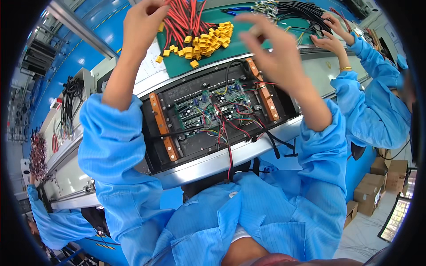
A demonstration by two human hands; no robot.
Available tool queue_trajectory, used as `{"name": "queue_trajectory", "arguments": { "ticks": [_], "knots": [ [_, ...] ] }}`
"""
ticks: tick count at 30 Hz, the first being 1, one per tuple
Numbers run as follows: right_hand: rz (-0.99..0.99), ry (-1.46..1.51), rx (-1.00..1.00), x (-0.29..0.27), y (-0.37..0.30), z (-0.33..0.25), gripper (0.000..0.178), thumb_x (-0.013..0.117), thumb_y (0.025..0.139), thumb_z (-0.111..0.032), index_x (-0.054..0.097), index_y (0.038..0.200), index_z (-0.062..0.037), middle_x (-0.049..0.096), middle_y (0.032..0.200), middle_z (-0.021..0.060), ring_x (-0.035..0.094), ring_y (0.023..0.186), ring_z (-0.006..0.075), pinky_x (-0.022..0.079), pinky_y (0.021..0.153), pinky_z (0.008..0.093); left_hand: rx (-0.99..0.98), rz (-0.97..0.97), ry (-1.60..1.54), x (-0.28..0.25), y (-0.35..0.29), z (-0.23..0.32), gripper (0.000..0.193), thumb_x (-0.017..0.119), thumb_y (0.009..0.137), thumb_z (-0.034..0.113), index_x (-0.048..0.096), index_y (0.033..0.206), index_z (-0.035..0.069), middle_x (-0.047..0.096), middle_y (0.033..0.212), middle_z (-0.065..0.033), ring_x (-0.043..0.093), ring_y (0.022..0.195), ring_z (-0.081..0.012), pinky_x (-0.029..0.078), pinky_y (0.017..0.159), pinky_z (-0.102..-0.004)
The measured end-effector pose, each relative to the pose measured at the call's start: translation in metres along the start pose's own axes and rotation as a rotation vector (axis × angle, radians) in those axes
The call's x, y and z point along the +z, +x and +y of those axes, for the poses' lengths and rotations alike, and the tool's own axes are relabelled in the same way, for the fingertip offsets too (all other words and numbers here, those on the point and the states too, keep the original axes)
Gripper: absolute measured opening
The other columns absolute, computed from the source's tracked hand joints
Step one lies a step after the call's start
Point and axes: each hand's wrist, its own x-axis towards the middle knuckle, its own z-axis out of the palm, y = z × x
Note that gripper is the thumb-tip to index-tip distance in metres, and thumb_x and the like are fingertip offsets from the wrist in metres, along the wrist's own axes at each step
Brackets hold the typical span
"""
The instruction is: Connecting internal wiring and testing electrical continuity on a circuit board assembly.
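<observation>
Reaching for red wires [184, 20] at the top of the frame: left hand [143, 22] closed over the bundle, fingers pinching the strands just above their yellow plugs [208, 40], heaped on a green mat [177, 64]. Right hand [270, 46] raised top centre, blurred, fingers loosely spread, apparently holding nothing. Centre frame, on the counter [213, 162], an open black tray [199, 146] with green circuit boards [208, 108], orange side strips, thin loose leads. Likely next: drawing one wire free of the tangle. Upper right, a co-worker's hands [330, 33] among black cables.

Red wires [182, 20]: glossy plastic insulation. Yellow connectors [208, 41]: smooth plastic. Tray rim [213, 162], six o'clock: brushed metal. Sleeves [113, 142]: matt cloth.
</observation>
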Motion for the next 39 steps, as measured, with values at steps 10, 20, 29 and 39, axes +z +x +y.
{"name": "queue_trajectory", "arguments": {
  "ticks": [10,20,29,39],
  "knots": [
    [-0.358,0.109,0.163,-0.032,0.022,0.013,0.014,0.057,0.083,-0.008,0.064,0.094,-0.0033,0.058,0.071,0.0026,0.047,0.055,0.0074,0.039,0.050,0.0190,-0.240,-0.342,-0.291,-0.038,-0.010,0.091,0.014,0.056,0.083,0.010,0.061,0.095,0.008,0.058,0.075,-0.0060,0.047,0.060,-0.0123,0.037,0.052,-0.0189],
    [-0.300,1.240,0.547,-0.008,0.027,-0.027,0.021,0.055,0.087,-0.015,0.053,0.101,0.0001,0.056,0.065,0.0052,0.050,0.046,0.0125,0.039,0.041,0.0177,0.131,-0.338,-0.527,-0.030,-0.027,0.098,0.023,0.052,0.083,0.021,0.059,0.077,0.000,0.060,0.065,-0.0084,0.055,0.057,-0.0218,0.043,0.054,-0.0302],
    [-0.250,1.197,0.475,0.001,0.021,-0.028,0.020,0.053,0.087,-0.017,0.063,0.090,0.0000,0.060,0.068,0.0077,0.058,0.059,0.0114,0.047,0.052,0.0199,-0.186,-0.827,-0.525,-0.027,-0.059,0.094,0.019,0.053,0.087,0.018,0.060,0.093,0.001,0.058,0.077,-0.0053,0.049,0.068,-0.0071,0.040,0.061,-0.0167],
    [-0.298,0.682,0.417,0.007,0.006,-0.027,0.016,0.054,0.086,-0.006,0.061,0.092,0.0062,0.061,0.077,0.0101,0.058,0.065,0.0126,0.046,0.057,0.0191,-0.030,-0.569,-0.456,-0.019,-0.071,0.066,0.011,0.053,0.078,0.002,0.059,0.081,-0.006,0.056,0.064,-0.0105,0.046,0.051,-0.0147,0.039,0.049,-0.0210]
  ]
}}
